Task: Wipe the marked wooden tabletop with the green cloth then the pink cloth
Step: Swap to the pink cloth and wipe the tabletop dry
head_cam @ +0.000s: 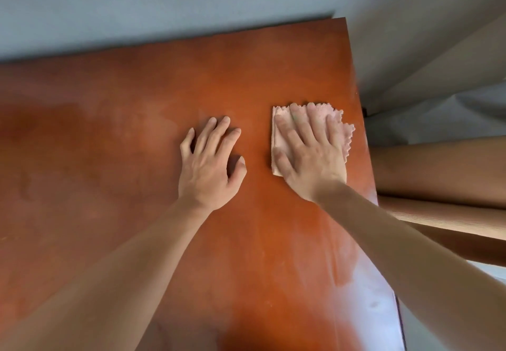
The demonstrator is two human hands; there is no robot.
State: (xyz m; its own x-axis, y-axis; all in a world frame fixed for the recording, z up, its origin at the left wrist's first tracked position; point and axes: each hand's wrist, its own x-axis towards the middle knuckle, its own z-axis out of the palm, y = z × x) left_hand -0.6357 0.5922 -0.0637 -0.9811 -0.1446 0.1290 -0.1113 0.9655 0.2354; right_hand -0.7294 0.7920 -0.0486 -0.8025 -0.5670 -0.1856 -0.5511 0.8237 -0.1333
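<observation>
Wooden tabletop (137,131) | right hand (309,156) fingers flat on pink cloth (339,129) | left hand (210,164) fingers spread

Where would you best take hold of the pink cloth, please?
Pinch the pink cloth at its frilly far-right corner, coming from the right: that edge lies bare past the right hand, which presses the rest flat on the wooden tabletop.
</observation>
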